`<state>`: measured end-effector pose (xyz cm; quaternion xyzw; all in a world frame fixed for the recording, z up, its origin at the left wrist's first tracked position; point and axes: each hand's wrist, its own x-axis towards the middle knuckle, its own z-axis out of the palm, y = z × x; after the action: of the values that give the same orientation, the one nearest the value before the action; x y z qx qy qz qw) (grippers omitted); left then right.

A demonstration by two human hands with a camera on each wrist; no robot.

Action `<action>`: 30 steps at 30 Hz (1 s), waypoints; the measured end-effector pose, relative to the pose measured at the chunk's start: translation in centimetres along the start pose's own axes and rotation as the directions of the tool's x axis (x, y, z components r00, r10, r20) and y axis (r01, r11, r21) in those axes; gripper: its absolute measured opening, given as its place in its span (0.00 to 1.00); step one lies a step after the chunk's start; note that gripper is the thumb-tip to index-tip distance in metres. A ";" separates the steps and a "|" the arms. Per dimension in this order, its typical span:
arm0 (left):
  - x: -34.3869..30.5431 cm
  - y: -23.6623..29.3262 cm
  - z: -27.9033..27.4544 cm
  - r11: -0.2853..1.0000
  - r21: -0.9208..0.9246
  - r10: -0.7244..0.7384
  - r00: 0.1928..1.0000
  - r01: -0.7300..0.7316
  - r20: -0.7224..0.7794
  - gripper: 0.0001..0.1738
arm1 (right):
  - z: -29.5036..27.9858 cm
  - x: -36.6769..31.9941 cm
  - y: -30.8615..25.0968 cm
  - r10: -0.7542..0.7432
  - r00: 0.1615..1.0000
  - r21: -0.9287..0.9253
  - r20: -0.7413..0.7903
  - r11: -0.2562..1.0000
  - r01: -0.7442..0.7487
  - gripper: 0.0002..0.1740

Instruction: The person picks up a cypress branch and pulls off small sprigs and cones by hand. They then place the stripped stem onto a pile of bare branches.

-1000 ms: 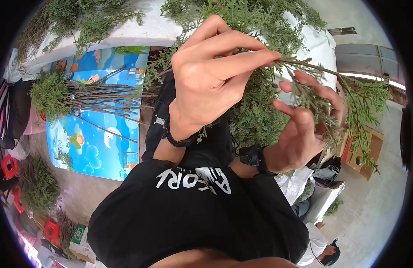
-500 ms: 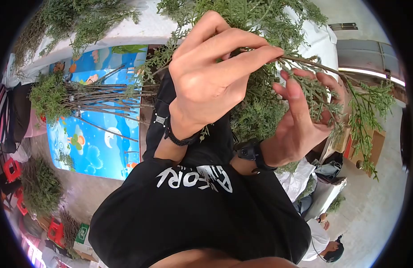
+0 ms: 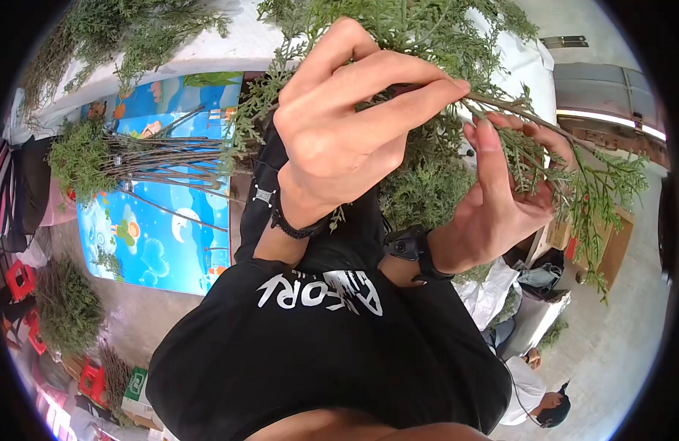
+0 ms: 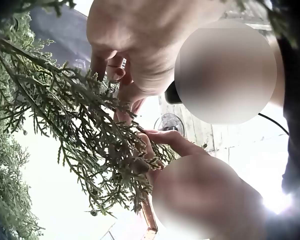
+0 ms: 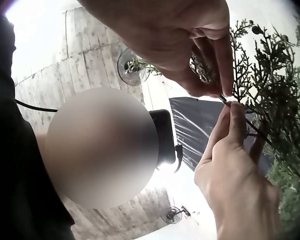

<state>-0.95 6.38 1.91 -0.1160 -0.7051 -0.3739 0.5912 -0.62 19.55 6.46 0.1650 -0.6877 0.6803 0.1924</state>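
Observation:
A thin brown stem with scaly green foliage, a cypress branch (image 3: 600,195), stretches to the right from the fingertips of my left hand (image 3: 339,136). That hand pinches the stem near its end, its back turned up. My right hand (image 3: 501,209) curls its fingers round the side sprigs just below the stem, thumb raised beside them. In the right wrist view, the fingertips of my right hand (image 5: 190,45) and my left hand (image 5: 237,170) meet close together at the stem. Small round cones dot the foliage (image 4: 90,135) in the left wrist view.
More cut greenery (image 3: 428,195) lies behind my hands and on the white table (image 3: 207,55). At left, a bundle of bare-stemmed branches (image 3: 170,158) rests on a blue cartoon-printed surface (image 3: 152,242). Red stools (image 3: 18,275) and a cardboard box (image 3: 615,250) stand around. Another person (image 3: 527,393) is at lower right.
My right hand has moved up toward the stem, and its thumb now stands straighter among the sprigs. My left hand keeps its pinch, shifting only slightly. The branch's drooping tip has swung a little.

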 end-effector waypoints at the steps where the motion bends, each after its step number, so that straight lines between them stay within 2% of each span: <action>1: 0.0 0.0 0.0 1.000 0.006 0.002 1.000 -0.002 0.003 0.20 | 0.0 0.0 0.1 -0.006 1.000 0.010 0.008 1.000 0.006 0.20; 12: 0.1 -0.2 -0.2 0.999 0.034 0.037 0.999 -0.037 -0.009 0.19 | -0.1 -0.1 -0.1 0.008 1.000 0.097 -0.013 0.995 -0.007 0.19; 15: 0.2 -0.1 -0.3 0.999 0.032 0.037 0.999 -0.036 -0.005 0.19 | 0.0 0.0 0.1 -0.025 1.000 0.068 -0.012 0.997 0.026 0.19; 21: 0.2 -0.1 -0.2 0.998 0.031 0.058 0.998 -0.057 -0.014 0.19 | 0.2 -0.1 0.0 0.007 1.000 0.061 -0.008 0.998 -0.007 0.19; 24: 0.2 -0.5 -0.2 0.986 0.070 0.152 0.988 -0.152 0.000 0.21 | 0.6 -0.2 -0.7 0.049 0.998 -0.018 -0.040 0.999 -0.049 0.17; 27: 0.2 -0.7 -0.4 0.973 0.085 0.213 0.977 -0.215 0.025 0.22 | 0.4 -0.4 -0.7 0.023 0.999 -0.072 -0.045 0.997 -0.027 0.16; 30: 0.3 -0.5 -0.7 0.968 0.076 0.233 0.971 -0.237 0.061 0.22 | 0.6 -0.4 -0.9 0.056 0.997 -0.045 -0.055 0.997 -0.059 0.17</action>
<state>-0.87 5.47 2.00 -0.1837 -0.7165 -0.2684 0.6171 0.18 18.95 7.08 0.1221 -0.7024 0.6736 0.1950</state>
